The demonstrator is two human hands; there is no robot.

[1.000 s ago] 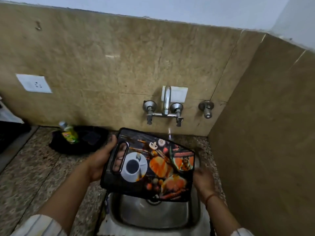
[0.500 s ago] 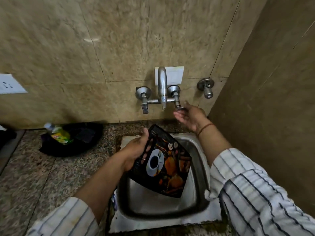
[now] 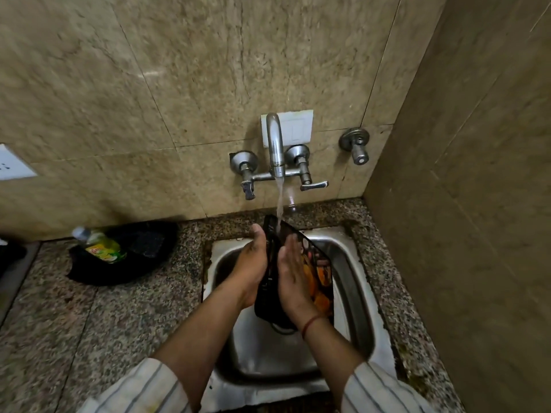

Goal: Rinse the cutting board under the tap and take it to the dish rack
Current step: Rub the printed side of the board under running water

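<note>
The dark cutting board (image 3: 320, 272), printed with food pictures, stands nearly on edge over the steel sink (image 3: 354, 281). Water runs from the wall tap (image 3: 275, 144) onto the board's top edge. My left hand (image 3: 252, 263) grips the board from the left side, thumb up by its top corner. My right hand (image 3: 290, 272) lies flat against the printed face, fingers together and pointing up. Both hands hide much of the board. No dish rack is in view.
A green dish-soap bottle (image 3: 101, 247) lies on a black cloth or tray (image 3: 143, 254) on the speckled granite counter (image 3: 104, 317) to the left. A second valve (image 3: 356, 147) sticks out of the wall on the right. A tiled side wall closes the right.
My right hand left the tap lever and came down onto the board's face. Water now runs from the tap. The board has been turned more upright under the stream.
</note>
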